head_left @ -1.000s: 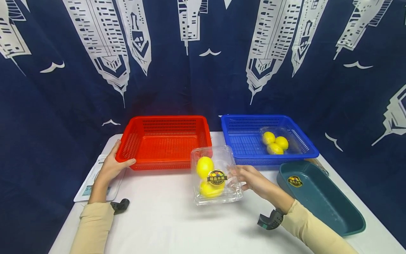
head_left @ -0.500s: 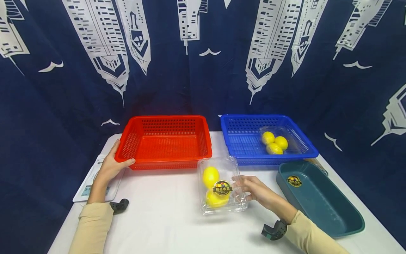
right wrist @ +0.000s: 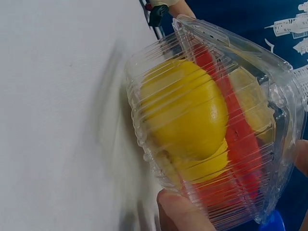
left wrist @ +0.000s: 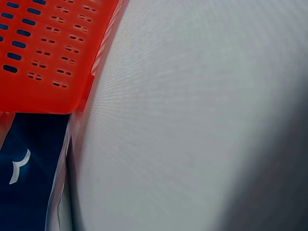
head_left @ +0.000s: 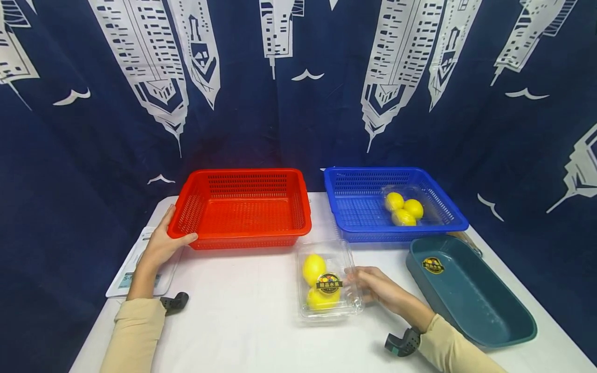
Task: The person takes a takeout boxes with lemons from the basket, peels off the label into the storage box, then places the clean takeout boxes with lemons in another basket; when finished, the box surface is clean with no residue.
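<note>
Lowered toward the white table (head_left: 242,321) since the earlier frames, the clear lemon clamshell (head_left: 328,284) was gripped by the right hand (head_left: 375,288), best kept level, while the left hand (head_left: 160,246) held the red basket (head_left: 240,207).

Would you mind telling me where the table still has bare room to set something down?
The widest bare patch of white table lies in front of the red basket, between the left hand and the clear lemon box held by the right hand. It is crowded to the right, around the blue basket and the teal tray.
</note>
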Available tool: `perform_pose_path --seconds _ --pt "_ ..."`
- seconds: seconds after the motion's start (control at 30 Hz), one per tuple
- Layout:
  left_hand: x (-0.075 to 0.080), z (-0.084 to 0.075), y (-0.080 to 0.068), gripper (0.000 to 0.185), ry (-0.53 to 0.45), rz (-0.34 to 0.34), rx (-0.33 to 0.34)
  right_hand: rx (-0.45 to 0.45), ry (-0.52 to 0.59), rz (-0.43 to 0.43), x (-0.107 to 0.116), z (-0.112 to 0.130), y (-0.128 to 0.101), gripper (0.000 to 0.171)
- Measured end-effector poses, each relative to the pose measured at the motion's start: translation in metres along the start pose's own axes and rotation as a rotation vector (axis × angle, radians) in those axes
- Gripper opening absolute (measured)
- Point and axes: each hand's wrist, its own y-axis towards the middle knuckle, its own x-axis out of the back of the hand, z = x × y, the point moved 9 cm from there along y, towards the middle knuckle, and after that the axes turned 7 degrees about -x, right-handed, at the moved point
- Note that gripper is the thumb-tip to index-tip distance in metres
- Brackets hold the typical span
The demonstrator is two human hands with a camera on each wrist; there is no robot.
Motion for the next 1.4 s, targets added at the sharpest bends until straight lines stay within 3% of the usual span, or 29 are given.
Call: perform_pose_path --seconds 0.33,0.63,0.9,1.1,1.4 --pt "-0.002 -0.005 -0.003 0.107 -0.011 -0.006 -0.008 -0.040 -0.020 -0.005 0.003 -0.006 0.002 0.070" --pt "-0.003 -0.004 -0.005 0.107 -0.005 -0.006 -0.008 -0.064 -0.041 -0.033 0.008 -0.009 0.000 0.047" --pt "-0.003 -0.003 -0.003 0.109 0.004 -0.002 0.003 -0.038 -0.037 -0.062 0.014 -0.010 -0.002 0.050" --pt "0.000 -0.003 -0.007 0.108 0.010 -0.004 0.005 -0.038 -0.030 -0.064 0.015 -0.011 -0.002 0.039" --pt "-0.001 -0.004 -0.008 0.104 -0.019 -0.036 0.029 -0.066 -0.024 -0.090 0.010 -0.010 -0.005 0.051"
